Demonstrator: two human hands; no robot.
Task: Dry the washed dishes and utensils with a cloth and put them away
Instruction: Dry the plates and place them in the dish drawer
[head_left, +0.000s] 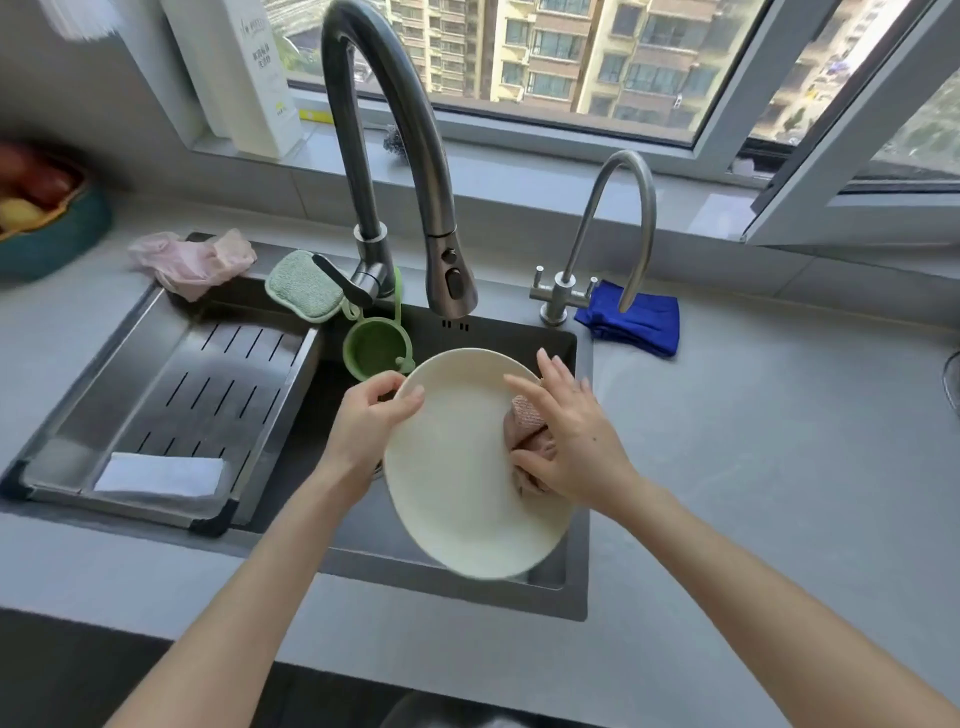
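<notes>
Plate (457, 467): cream, round, held tilted above the near-right part of the sink (579, 582) basin, face toward the camera. It rests on nothing visible.

Left hand (371, 415): grips the plate's far-left rim, thumb laid on the face, fingers curled behind the edge. The forearm comes in from near left, wrist slightly bent.

Right hand (569, 441): holds a bunched pinkish cloth (524, 426) against the plate's right side. Fingers (550, 369) mostly extended toward the far rim, thumb hooked round the cloth's near end. The forearm enters from near right, above the desk (753, 467) edge.

Handling (judgement): the plate looks stiff and glazed, probably ceramic, so breakable and of moderate weight, and slick if damp. A one-handed rim pinch over a hard steel basin is the weak point. A safer hold is on opposite rims, or a palm under the base for carrying. The cloth is soft and light and follows the curve.

Stage (judgement): drying of the face is in hand; the back and putting away are not yet done.
</notes>
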